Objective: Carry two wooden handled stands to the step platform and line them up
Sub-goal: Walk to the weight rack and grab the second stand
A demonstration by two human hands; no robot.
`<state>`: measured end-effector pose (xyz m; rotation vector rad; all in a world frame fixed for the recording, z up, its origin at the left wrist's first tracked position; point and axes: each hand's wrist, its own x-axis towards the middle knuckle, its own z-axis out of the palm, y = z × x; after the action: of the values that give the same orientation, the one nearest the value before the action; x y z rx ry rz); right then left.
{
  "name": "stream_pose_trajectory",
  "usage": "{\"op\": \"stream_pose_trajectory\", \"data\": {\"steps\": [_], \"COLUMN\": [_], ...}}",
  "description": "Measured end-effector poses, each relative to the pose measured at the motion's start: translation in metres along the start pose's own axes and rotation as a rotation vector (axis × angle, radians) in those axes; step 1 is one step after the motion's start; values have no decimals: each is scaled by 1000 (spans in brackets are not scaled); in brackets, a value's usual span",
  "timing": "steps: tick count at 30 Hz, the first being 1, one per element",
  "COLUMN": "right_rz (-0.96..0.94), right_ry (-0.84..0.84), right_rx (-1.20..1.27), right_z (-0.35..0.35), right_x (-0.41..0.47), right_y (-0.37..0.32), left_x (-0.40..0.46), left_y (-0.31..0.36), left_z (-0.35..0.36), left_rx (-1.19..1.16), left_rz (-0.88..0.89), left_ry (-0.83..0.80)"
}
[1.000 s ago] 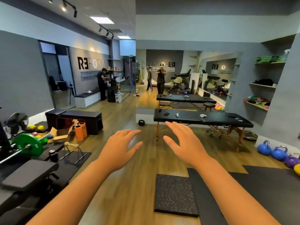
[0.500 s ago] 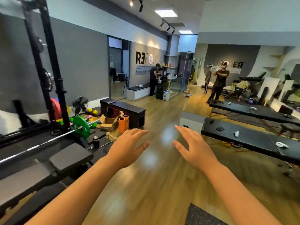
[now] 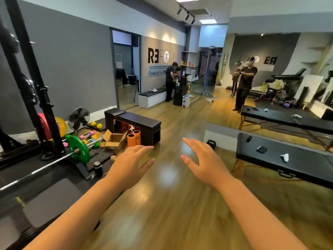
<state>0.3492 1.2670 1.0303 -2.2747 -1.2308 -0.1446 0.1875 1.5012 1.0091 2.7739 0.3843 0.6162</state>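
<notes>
A gym's wooden floor (image 3: 167,204) fills the frame; left hand (image 3: 129,166) and right hand (image 3: 203,163) reach forward, spread and empty. The approach is underway: only one stand's wooden handle (image 3: 113,158) peeks out lower left, awaiting a grasp.

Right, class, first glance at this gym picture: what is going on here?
A person holds both bare hands out, open and empty: left hand, right hand, above the wooden floor. Nothing is carried yet. A wooden knob peeks out by the left hand, near the barbell's green weight plate.
</notes>
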Motion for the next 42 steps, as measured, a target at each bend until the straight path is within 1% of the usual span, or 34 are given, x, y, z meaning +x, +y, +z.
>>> {"op": "stream_pose_trajectory", "data": {"steps": [4, 9, 12, 15, 18, 24, 29, 34, 42], "right_rz": [-16, -87, -145, -224, -300, -415, -451, -453, -482], "right_ry": [-7, -1, -56, -109, -130, -196, -202, -207, -187], "right_rx": [15, 46, 58, 71, 111, 138, 157, 134, 157], "right_z": [27, 54, 61, 64, 76, 126, 172, 203, 242], "right_x": [77, 190, 268, 348, 422, 545, 652, 763, 928], "right_y": [52, 124, 161, 186, 199, 211, 224, 235, 267], "left_x": [71, 162, 218, 272, 318, 402, 489, 592, 745], "left_y": [-29, -67, -88, -108, -127, -185, -265, -346, -426], "left_z": [39, 85, 101, 108, 114, 123, 136, 143, 148], "left_rx": [12, 48, 56, 70, 69, 100, 156, 156, 192], "left_rz": [-14, -77, -152, -222, -292, -384, -387, -377, -348], "left_ry": [-11, -7, 6, 55, 118, 176, 196, 200, 215]}}
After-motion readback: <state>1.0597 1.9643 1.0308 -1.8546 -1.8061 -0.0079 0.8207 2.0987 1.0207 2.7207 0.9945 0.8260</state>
